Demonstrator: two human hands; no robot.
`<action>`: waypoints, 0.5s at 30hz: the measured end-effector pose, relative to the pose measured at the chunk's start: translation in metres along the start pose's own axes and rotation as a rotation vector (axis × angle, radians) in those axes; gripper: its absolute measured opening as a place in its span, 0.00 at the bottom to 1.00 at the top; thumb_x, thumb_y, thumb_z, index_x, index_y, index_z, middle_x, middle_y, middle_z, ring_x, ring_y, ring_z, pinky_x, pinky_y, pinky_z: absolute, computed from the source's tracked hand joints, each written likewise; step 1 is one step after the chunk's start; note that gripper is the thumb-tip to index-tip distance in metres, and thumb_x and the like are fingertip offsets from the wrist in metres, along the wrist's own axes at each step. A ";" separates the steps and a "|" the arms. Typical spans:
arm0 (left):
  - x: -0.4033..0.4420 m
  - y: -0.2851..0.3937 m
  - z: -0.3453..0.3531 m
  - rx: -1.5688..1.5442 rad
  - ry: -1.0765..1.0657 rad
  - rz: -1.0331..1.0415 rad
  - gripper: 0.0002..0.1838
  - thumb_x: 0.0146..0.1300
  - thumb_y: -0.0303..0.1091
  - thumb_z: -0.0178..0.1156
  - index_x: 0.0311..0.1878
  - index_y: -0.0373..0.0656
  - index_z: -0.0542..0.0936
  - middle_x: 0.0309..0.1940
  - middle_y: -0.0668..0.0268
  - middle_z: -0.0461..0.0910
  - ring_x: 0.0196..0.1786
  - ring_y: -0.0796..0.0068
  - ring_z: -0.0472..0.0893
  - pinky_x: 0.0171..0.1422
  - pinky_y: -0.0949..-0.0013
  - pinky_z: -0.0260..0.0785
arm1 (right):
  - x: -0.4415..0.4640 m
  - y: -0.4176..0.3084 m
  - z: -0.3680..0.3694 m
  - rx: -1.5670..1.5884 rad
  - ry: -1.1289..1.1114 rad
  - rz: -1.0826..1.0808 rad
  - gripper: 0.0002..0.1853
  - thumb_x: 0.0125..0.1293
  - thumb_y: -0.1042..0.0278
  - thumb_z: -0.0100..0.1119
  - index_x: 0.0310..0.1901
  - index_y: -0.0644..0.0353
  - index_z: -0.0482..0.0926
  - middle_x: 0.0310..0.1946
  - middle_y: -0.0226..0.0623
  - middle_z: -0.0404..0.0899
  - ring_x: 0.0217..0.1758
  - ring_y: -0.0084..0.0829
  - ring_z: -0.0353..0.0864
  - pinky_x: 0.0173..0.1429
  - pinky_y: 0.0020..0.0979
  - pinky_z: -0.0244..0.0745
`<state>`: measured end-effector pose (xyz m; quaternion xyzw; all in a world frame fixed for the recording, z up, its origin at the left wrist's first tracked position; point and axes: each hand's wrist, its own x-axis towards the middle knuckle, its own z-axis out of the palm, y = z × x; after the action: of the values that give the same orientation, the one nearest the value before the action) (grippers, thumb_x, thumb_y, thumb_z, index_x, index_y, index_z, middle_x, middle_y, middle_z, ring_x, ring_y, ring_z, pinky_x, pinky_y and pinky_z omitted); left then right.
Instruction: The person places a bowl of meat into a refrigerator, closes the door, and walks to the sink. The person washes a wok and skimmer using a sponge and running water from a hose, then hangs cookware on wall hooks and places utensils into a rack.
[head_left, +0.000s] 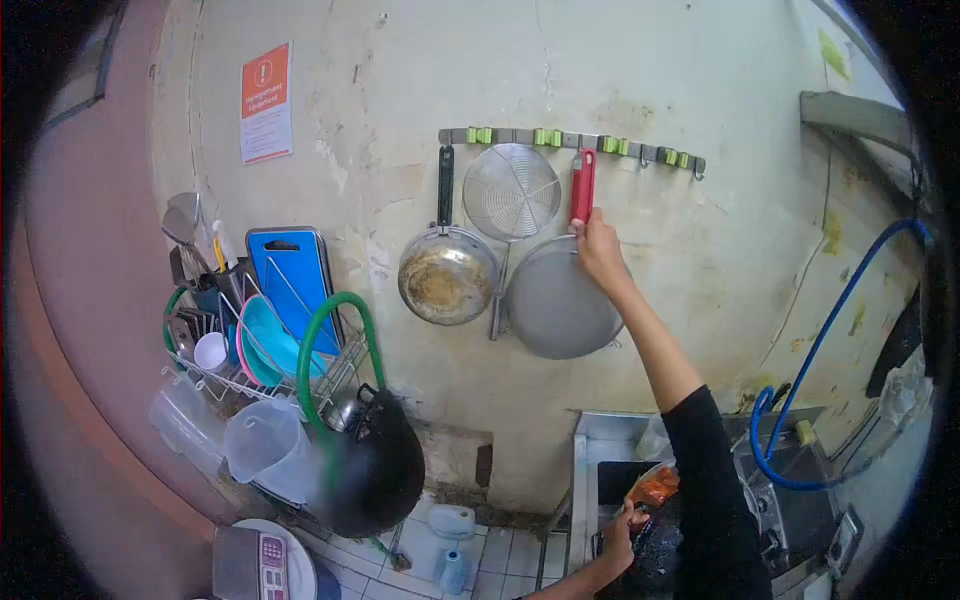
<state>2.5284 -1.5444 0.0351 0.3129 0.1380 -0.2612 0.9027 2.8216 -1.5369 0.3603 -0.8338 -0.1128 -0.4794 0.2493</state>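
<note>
My right hand [598,248] reaches up to the wall, its fingers closed round the lower end of the red handle of a grey frying pan [565,305]. The pan hangs by that handle from a metal rack [570,139]. Beside it on the left hang a round wire skimmer [512,192] and a worn pan with a black handle [448,275]. Low down at the sink, my left hand [617,545] is closed at the edge of something dark and wet, partly behind my right sleeve. An orange-red item [656,486] lies just above that hand.
A metal sink [585,470] stands below, with a blue hose [838,325] at its right. At left, a dish rack [240,385] holds bowls and a blue cutting board [290,280]. A black wok [385,475] and green hose [308,350] hang at its front.
</note>
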 end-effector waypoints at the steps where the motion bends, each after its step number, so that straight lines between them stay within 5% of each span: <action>1: 0.001 -0.001 0.000 0.000 -0.003 -0.002 0.18 0.61 0.48 0.51 0.23 0.45 0.69 0.20 0.71 0.67 0.28 0.76 0.71 0.46 0.70 0.63 | 0.002 0.005 0.002 -0.010 -0.008 0.006 0.12 0.61 0.66 0.45 0.35 0.70 0.62 0.21 0.62 0.72 0.29 0.61 0.72 0.34 0.52 0.65; 15: -0.001 0.012 0.003 -0.035 -0.092 -0.097 0.18 0.63 0.47 0.46 0.25 0.44 0.68 0.18 0.71 0.64 0.30 0.76 0.70 0.47 0.70 0.61 | 0.028 -0.009 -0.015 -0.167 -0.092 0.034 0.16 0.61 0.64 0.44 0.33 0.74 0.68 0.26 0.61 0.74 0.34 0.57 0.74 0.41 0.48 0.68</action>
<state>2.5342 -1.5376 0.0435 0.2777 0.1160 -0.3161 0.8997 2.8210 -1.5380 0.3933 -0.8746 -0.0697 -0.4441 0.1816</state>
